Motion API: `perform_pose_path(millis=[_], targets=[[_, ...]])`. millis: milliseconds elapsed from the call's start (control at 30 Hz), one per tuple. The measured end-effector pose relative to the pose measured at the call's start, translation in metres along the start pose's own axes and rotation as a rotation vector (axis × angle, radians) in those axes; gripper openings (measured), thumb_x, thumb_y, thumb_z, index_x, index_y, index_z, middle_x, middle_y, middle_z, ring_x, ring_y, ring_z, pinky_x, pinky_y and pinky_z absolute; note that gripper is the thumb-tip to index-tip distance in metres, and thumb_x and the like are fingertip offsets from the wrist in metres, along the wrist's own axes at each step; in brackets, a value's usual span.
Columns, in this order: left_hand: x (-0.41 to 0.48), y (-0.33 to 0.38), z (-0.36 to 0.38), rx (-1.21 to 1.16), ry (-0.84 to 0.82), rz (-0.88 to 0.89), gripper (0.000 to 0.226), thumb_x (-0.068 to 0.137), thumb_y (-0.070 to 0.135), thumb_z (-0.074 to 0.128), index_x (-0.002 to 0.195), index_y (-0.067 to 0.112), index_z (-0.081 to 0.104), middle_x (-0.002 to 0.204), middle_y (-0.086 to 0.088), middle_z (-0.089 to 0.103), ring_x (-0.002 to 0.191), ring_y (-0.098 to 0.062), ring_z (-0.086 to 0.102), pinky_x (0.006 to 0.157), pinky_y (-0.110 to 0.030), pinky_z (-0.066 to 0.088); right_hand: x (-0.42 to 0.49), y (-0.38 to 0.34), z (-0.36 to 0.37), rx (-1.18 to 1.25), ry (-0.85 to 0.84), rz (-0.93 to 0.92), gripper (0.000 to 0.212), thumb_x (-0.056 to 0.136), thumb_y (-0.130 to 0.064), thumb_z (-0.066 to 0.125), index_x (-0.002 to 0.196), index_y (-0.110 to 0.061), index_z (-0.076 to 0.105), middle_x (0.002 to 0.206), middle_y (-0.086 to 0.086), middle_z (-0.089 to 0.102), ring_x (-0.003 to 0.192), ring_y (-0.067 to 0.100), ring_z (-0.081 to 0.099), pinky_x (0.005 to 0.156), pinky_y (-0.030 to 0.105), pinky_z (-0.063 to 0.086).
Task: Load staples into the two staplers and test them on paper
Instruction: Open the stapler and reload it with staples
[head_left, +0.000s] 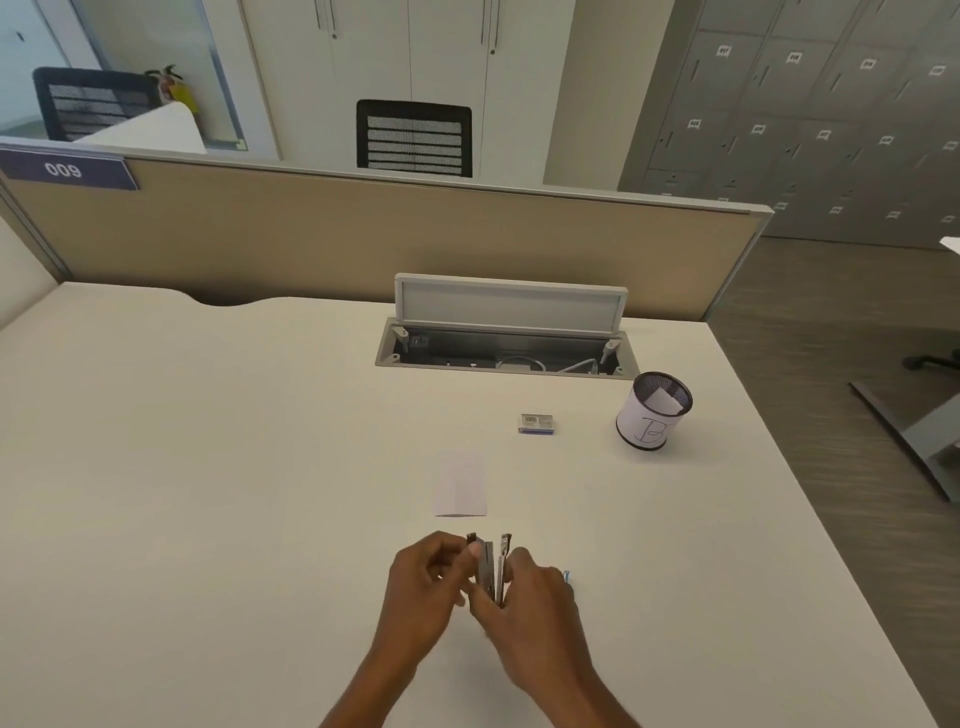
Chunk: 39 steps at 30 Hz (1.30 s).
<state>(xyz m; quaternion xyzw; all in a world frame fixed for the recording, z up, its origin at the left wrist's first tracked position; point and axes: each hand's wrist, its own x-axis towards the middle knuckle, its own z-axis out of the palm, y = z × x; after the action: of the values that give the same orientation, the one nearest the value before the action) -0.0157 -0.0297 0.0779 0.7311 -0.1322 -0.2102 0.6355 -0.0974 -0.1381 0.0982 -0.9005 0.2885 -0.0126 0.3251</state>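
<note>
Stapler (491, 571) being held between both hands, just above the near edge of the tabletop (208, 441). It is hinged open: metal arms standing apart, long axis running away from the person, free ends pointing toward the folded paper (461, 484) lying just beyond. Left hand (423, 587) is closing its fingers on the left arm; right hand (535, 597) is clamping the right arm and the hinge end. Whether a staple strip is sitting in the channel, I cannot tell.

Staple box (537, 423) is lying farther out and to the right, so the right hand is nearer to it. A sliver of blue (567, 577) is showing behind the right hand, possibly the second stapler; too hidden to say. Mesh pen cup (654, 410) is standing well right, apart from everything.

Judgement: loading step, first stapler; paper test not yet begun.
</note>
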Motion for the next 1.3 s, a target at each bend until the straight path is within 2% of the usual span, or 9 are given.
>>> perform_pose_path(millis=[100, 200, 267, 367, 567, 733, 1033, 1167, 1300], targets=[[-0.002, 0.012, -0.004, -0.061, -0.054, 0.043, 0.015, 0.090, 0.030, 0.067, 0.084, 0.018, 0.074, 0.072, -0.007, 0.072, 0.059, -0.017, 0.063, 0.058, -0.028, 0.053, -0.002, 0.001, -0.019, 0.211, -0.002, -0.039, 0.043, 0.069, -0.071, 0.057, 0.081, -0.030, 0.051, 0.070, -0.006, 0.068, 0.062, 0.007, 0.060, 0.056, 0.025, 0.047], [-0.005, 0.018, -0.006, -0.063, -0.131, 0.070, 0.018, 0.093, 0.028, 0.062, 0.092, 0.015, 0.074, 0.081, -0.008, 0.073, 0.067, -0.019, 0.064, 0.060, -0.031, 0.054, 0.003, 0.007, -0.035, 0.487, -0.057, -0.062, 0.021, 0.082, -0.048, 0.071, 0.087, -0.028, 0.065, 0.077, -0.006, 0.070, 0.066, 0.009, 0.064, 0.064, 0.031, 0.057], [-0.009, 0.020, -0.006, -0.070, -0.169, 0.081, 0.020, 0.095, 0.027, 0.060, 0.095, 0.013, 0.074, 0.083, -0.010, 0.071, 0.070, -0.022, 0.064, 0.062, -0.034, 0.054, 0.004, 0.007, -0.040, 0.533, -0.068, -0.117, 0.007, 0.087, -0.032, 0.070, 0.084, -0.026, 0.068, 0.076, -0.010, 0.070, 0.068, 0.007, 0.064, 0.065, 0.025, 0.054], [-0.015, 0.021, -0.004, -0.090, -0.185, 0.083, 0.023, 0.094, 0.030, 0.059, 0.099, 0.012, 0.073, 0.086, -0.012, 0.071, 0.074, -0.025, 0.066, 0.062, -0.035, 0.055, 0.000, 0.006, -0.039, 0.532, -0.038, -0.180, 0.009, 0.088, -0.023, 0.068, 0.079, -0.025, 0.067, 0.073, -0.014, 0.068, 0.068, 0.003, 0.061, 0.063, 0.013, 0.046], [-0.018, 0.029, 0.000, -0.039, -0.177, 0.129, 0.026, 0.092, 0.040, 0.060, 0.098, 0.018, 0.071, 0.086, -0.006, 0.071, 0.072, -0.030, 0.064, 0.062, -0.034, 0.055, -0.006, 0.001, -0.040, 0.524, 0.008, -0.233, 0.015, 0.089, -0.041, 0.067, 0.084, -0.027, 0.066, 0.082, -0.013, 0.068, 0.077, 0.007, 0.063, 0.065, 0.014, 0.049], [-0.018, 0.034, -0.002, 0.036, -0.195, 0.157, 0.020, 0.092, 0.035, 0.059, 0.098, 0.023, 0.074, 0.089, -0.002, 0.074, 0.072, -0.019, 0.066, 0.063, -0.028, 0.055, -0.004, 0.005, -0.040, 0.348, 0.050, -0.279, 0.026, 0.088, -0.054, 0.060, 0.083, -0.028, 0.058, 0.084, -0.015, 0.062, 0.082, 0.010, 0.060, 0.068, 0.023, 0.052], [-0.019, 0.036, 0.004, 0.034, -0.073, 0.201, 0.016, 0.090, 0.031, 0.063, 0.091, 0.020, 0.074, 0.082, -0.002, 0.074, 0.068, -0.020, 0.067, 0.069, -0.032, 0.058, -0.001, 0.004, -0.052, 0.348, 0.054, -0.343, 0.008, 0.094, -0.029, 0.060, 0.087, -0.027, 0.059, 0.084, -0.012, 0.061, 0.083, 0.012, 0.058, 0.073, 0.032, 0.051], [-0.019, 0.037, 0.000, 0.047, -0.136, 0.185, 0.018, 0.090, 0.032, 0.062, 0.091, 0.020, 0.075, 0.081, -0.003, 0.075, 0.068, -0.022, 0.068, 0.069, -0.030, 0.057, 0.002, 0.003, -0.063, 0.368, -0.082, -0.350, 0.017, 0.090, -0.044, 0.063, 0.090, -0.028, 0.063, 0.087, -0.013, 0.063, 0.086, 0.010, 0.061, 0.073, 0.027, 0.052], [-0.014, 0.042, -0.008, 0.112, -0.205, 0.224, 0.015, 0.090, 0.029, 0.063, 0.094, 0.021, 0.076, 0.082, -0.005, 0.073, 0.069, -0.024, 0.067, 0.069, -0.033, 0.058, 0.002, -0.002, -0.062, 0.275, -0.051, -0.341, 0.027, 0.089, -0.052, 0.059, 0.087, -0.026, 0.062, 0.086, -0.014, 0.062, 0.086, 0.009, 0.059, 0.073, 0.030, 0.051]])
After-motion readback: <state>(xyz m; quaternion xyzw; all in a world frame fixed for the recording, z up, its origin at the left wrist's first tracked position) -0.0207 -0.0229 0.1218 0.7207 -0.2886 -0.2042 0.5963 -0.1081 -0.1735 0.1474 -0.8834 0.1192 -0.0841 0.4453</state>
